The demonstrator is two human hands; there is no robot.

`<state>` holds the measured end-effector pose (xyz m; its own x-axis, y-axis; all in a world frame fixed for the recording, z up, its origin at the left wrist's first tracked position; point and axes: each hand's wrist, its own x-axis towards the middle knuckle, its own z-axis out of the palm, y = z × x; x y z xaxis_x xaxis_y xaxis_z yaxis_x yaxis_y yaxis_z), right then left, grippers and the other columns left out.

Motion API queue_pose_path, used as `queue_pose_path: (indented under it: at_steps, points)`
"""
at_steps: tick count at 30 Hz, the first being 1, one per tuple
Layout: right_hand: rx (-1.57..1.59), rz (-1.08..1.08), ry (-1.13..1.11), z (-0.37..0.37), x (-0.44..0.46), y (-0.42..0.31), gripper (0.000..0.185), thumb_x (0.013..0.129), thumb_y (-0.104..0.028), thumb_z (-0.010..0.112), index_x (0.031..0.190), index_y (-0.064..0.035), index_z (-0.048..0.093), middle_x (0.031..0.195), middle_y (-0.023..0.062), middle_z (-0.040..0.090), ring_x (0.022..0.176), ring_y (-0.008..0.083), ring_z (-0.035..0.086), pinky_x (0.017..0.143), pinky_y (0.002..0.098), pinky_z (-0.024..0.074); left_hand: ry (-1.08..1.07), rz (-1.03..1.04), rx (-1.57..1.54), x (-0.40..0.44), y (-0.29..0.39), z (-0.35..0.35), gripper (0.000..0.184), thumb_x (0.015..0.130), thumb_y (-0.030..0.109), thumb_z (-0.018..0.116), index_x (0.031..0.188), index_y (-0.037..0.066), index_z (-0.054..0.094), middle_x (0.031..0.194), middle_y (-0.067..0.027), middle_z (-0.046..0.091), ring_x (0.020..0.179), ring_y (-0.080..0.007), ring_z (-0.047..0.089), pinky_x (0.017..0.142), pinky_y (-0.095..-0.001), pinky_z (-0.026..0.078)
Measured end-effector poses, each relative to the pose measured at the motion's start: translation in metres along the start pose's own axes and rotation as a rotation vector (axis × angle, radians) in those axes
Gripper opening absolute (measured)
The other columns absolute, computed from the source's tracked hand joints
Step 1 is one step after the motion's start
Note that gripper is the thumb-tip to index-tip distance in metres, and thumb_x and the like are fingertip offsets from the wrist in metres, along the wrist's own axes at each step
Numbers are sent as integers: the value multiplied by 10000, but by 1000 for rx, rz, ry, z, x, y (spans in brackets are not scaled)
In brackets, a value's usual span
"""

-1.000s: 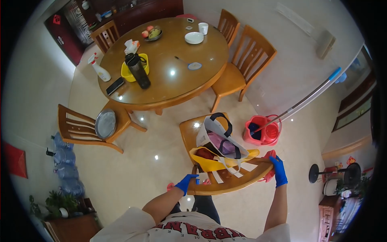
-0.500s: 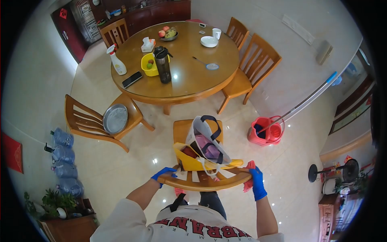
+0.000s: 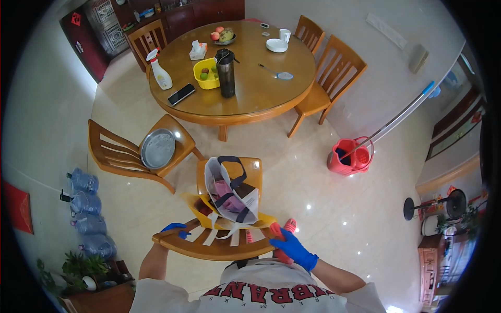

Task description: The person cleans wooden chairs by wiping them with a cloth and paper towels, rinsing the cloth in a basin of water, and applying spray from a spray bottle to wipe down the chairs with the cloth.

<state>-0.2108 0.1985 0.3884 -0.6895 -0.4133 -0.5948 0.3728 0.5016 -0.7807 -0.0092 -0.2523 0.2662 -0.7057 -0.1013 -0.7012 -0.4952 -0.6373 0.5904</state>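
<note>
A wooden chair (image 3: pixel 209 253) stands in front of me with its backrest nearest my body. My left hand (image 3: pixel 176 228), in a blue glove, is closed around the left end of the top rail. At the right end, my right hand (image 3: pixel 295 249), gloved too, grips the rail with a red cloth (image 3: pixel 282 256) under its fingers. A white tote bag (image 3: pixel 219 183) with dark handles stands on the seat, pink and purple items inside. A yellow bag (image 3: pixel 194 204) sits between it and the backrest, partly hidden.
Ahead is a round table (image 3: pixel 250 99) with a bottle, basket, spray bottle and phone. A second chair (image 3: pixel 117 156) at left bears a round metal tray (image 3: pixel 158 148). At right stands a red mop bucket (image 3: pixel 339 166). Several water jugs (image 3: pixel 90 224) line the left wall.
The chair and its bags have shifted left, closer to the chair with the tray. Both hands moved left with it, and the view tilted slightly.
</note>
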Motion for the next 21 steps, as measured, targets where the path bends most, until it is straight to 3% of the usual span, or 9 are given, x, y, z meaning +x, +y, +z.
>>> queue_pose_path:
  at_steps: [4, 9, 11, 16, 17, 18, 19, 20, 21]
  points:
    - [-104, -132, -244, 17, -5, -18, 713, 809, -389, 641, 1321, 33, 380, 1082, 179, 591, 1006, 235, 569, 908, 308, 416, -33, -88, -218, 0, -1, -42, 317, 843, 158, 586, 1098, -14, 508, 841, -149, 600, 634, -193, 589, 658, -321, 545]
    - [367, 145, -333, 0, 7, -44, 446, 871, -257, 540, 1205, 31, 469, 1039, 149, 610, 957, 203, 587, 878, 299, 445, 94, -142, -334, 9, -6, -54, 242, 861, 171, 551, 1001, -25, 568, 804, -239, 603, 541, -228, 572, 511, -289, 510]
    - [748, 246, -340, -19, 18, -41, 338, 880, -187, 501, 1141, 28, 501, 1029, 132, 612, 941, 192, 589, 864, 302, 457, -238, -325, -640, 22, -16, -73, 227, 867, 189, 559, 1003, 10, 589, 809, -221, 617, 617, -229, 602, 571, -298, 524]
    - [822, 2, -227, -70, 55, -24, 352, 866, -171, 535, 1159, 20, 496, 1114, 126, 577, 992, 216, 574, 895, 338, 448, 165, -59, -622, 24, -140, -91, 401, 927, 272, 454, 1258, 46, 467, 1235, -99, 512, 1065, -209, 508, 905, -334, 435]
    - [889, -24, -215, -78, 57, -34, 379, 868, -184, 545, 1181, 20, 483, 1130, 125, 569, 1015, 217, 564, 910, 339, 439, -40, 88, -256, 30, -176, -83, 448, 934, 346, 405, 1268, 52, 461, 1284, -98, 487, 1096, -223, 504, 911, -357, 441]
    - [955, -51, -206, -90, 58, -37, 406, 870, -197, 555, 1203, 20, 470, 1147, 124, 561, 1038, 219, 555, 925, 341, 430, 55, -298, -856, 22, -180, -19, 457, 913, 367, 435, 1264, 75, 468, 1207, -107, 547, 1047, -244, 546, 871, -374, 476]
    - [1018, -57, -253, -102, 68, -30, 450, 876, -233, 559, 1234, 17, 449, 1173, 121, 546, 1070, 223, 539, 944, 345, 419, 398, -325, -680, 27, -231, -22, 447, 883, 347, 505, 1258, 105, 479, 1083, -105, 612, 992, -266, 574, 883, -392, 472]
    - [1030, -66, -256, -116, 72, -31, 450, 876, -233, 559, 1234, 17, 449, 1173, 121, 546, 1070, 223, 539, 944, 345, 419, 451, -525, 284, 3, -236, 31, 307, 892, 310, 512, 1138, 133, 558, 994, -59, 641, 894, -236, 605, 781, -357, 499]
    - [1047, -80, -284, -132, 75, -35, 414, 883, -209, 555, 1224, 8, 464, 1178, 110, 546, 1081, 222, 533, 943, 343, 412, 460, -521, 297, 4, -222, 50, 307, 892, 310, 512, 1138, 133, 558, 994, -59, 641, 894, -236, 605, 781, -357, 499]
